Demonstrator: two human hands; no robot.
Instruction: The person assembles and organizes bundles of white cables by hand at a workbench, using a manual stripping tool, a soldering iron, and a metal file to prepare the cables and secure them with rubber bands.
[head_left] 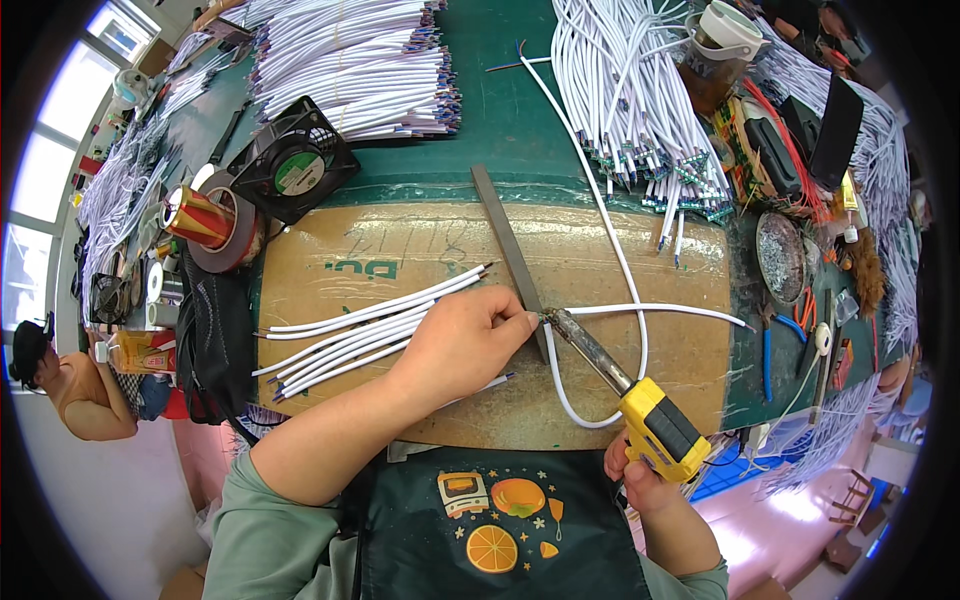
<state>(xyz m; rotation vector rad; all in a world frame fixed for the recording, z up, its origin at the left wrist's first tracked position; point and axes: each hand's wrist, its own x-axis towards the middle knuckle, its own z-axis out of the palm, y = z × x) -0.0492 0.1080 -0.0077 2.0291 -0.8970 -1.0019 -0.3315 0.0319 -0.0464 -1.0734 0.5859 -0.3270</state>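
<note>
While I lean over the brown cardboard sheet [600, 270] that covers the green bench [500, 90], my apron [500, 530] shows nearest to me below its front edge. My right hand [640, 478] is closed around the yellow grip of the soldering iron [625, 385] at the cardboard's near right corner; the iron's long axis runs diagonally, its tip pointing up and left toward the cardboard's middle. There my left hand [465, 340] pinches the end of a white cable [625, 290], fingers closed on it, right at the iron's tip and against a grey metal bar [510, 250] lying slantwise. The cable loops back toward me and runs off to the far side. Left of my hand a small batch of cut white cables [350, 335] lies on the cardboard. Beyond the cardboard sit a black fan [292, 165], tape rolls [215, 230] and big heaps of white cables [350, 60]. Windows [45, 170] brighten the far left.
</note>
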